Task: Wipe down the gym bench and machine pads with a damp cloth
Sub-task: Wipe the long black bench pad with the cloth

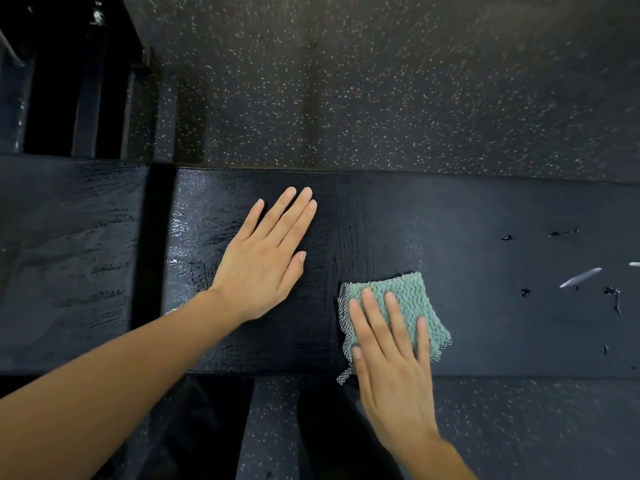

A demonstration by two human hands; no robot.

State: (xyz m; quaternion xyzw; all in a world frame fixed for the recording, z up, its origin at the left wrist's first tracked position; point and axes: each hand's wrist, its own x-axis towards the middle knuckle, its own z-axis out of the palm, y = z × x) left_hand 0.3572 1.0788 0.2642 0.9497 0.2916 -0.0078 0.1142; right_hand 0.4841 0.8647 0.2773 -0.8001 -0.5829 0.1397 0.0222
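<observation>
A long black padded gym bench (485, 220) runs across the view from left to right. Its left stretch glistens wet. My left hand (266, 261) lies flat on the pad with straight fingers, near the middle. My right hand (391, 355) presses a folded teal knitted cloth (408, 303) onto the pad near its front edge, fingers straight on top of it. A checked trim of the cloth hangs over the front edge.
A second pad section (65, 261) lies at the left, across a narrow gap. Small tears and a pale scuff (580, 278) mark the bench at the right. Speckled rubber floor (381, 81) lies beyond and below. A dark machine frame (69, 81) stands at the top left.
</observation>
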